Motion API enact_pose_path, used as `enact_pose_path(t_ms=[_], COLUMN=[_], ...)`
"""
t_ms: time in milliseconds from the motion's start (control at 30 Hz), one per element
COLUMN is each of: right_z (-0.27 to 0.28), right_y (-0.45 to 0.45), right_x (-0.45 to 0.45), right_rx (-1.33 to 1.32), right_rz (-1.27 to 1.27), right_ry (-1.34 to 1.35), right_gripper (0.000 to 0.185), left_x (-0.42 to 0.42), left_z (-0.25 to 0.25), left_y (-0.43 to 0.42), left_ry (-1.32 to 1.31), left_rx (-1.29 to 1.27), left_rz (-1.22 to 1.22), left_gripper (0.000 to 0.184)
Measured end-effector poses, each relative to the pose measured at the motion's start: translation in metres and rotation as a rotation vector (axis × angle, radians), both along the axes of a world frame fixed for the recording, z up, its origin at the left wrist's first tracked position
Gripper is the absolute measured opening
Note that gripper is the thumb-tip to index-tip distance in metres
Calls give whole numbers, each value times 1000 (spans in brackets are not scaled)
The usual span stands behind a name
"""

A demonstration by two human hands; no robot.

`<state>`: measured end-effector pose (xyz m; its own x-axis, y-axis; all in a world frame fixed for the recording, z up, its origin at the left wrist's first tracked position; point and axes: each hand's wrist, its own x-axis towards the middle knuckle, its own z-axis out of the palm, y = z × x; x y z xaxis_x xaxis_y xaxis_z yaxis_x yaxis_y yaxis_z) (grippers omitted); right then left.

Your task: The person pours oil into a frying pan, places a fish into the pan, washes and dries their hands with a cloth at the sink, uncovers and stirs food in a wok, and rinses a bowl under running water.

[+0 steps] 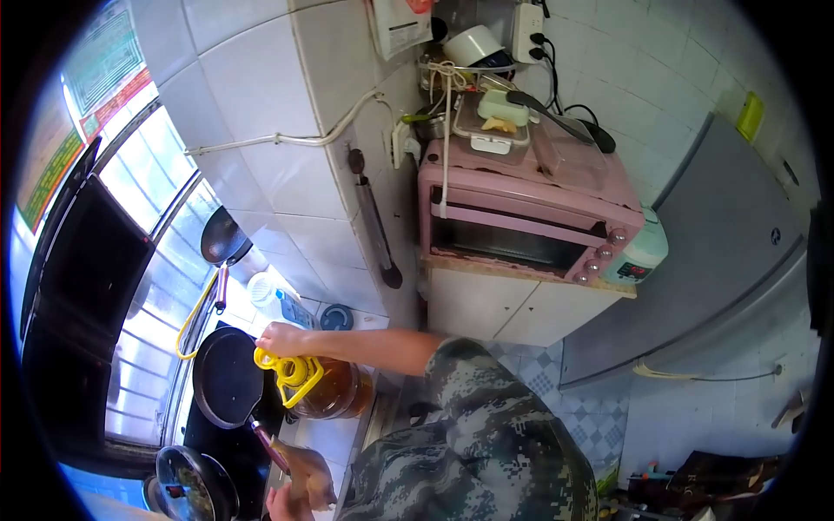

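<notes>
A large jug of amber oil [340,391] with a yellow cap and carrying handle [298,382] stands on the counter beside the stove. My right hand [280,339] is closed at the yellow top of this jug, fingers pinched on the cap. The black frying pan [228,376] lies on the dark stove, its inside bare. Its brown handle [269,446] points down toward me, and my left hand [300,491] is closed round the handle's end, partly cut off by the frame's lower edge.
A pot with a glass lid [187,486] sits nearest the lower edge. A small dark pan [224,236] leans by the window. Behind the jug are a white plastic bottle [282,300] and a blue round lid [336,317]. A pink oven [530,204] and grey fridge [695,234] stand to the right.
</notes>
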<state>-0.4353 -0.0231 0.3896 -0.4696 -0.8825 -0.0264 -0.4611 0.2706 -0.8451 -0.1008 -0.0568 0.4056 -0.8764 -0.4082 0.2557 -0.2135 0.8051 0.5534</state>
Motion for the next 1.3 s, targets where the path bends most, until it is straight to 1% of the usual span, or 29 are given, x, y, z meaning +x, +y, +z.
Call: enact_pose_path(t_ms=[33,67,133,167,200,233,300,400,433,500,533,600,700,800,867,900,933,967,1100,1167,1233,1300], right_z=[0,1,5,8,11,19,33,38,41,30,24,11,-9,-34,-34,-35,-37,-39,-45,-46,-45,-44], right_y=[2,4,7,9,12,18,36,61,68,71,70,66,66,67,70,74,76,74,74,71,70,69], right_x=[2,4,5,6,10,16,30,57,72,86,92,100,102,101,99,98,95,94,92,91,91,91], right_rx=[-20,-40,-35,-34,-73,-74,-297,-440,-462,-600,-601,-550,-542,-605,-637,-598,-603,-615,-572,-578,-539,-533], right_rz=[-88,-175,-171,-179,-256,-242,-349,-268,-275,-190,-189,-279,-294,-270,-208,-184,-200,-198,-111,-102,-89,-109], right_ry=[-84,-168,-115,-70,-62,-55,-34,207,360,565,570,658,699,764,804,800,808,806,848,835,813,846], right_gripper=[37,36,35,35,31,31,25,18,19,20,20,21,21,22,19,20,20,20,22,21,21,20], left_x=[1,1,3,4,5,5,9,12,12,14,14,16,10,8,5,2,1,0,8,4,5,5], left_z=[0,2,9,11,13,14,12,6,4,0,-3,-9,-3,-2,2,5,-5,-13,-16,-1,0,4], left_y=[1,1,4,4,4,3,5,9,9,10,11,9,12,14,15,16,11,11,7,12,14,15], left_ry=[66,71,-18,-13,-73,-133,-119,-113,-121,-116,-118,-110,-125,-92,-130,-141,-72,-8,-42,-88,-88,-104], left_rx=[-56,-54,-28,-26,-3,21,18,25,29,35,37,32,45,111,108,61,41,20,17,40,92,69], left_rz=[-17,-4,18,31,34,38,71,124,139,156,163,158,174,192,191,172,163,175,171,169,187,176], left_gripper=[23,23,22,22,22,22,23,26,27,28,29,29,28,28,30,21,20,21,24,27,28,28])
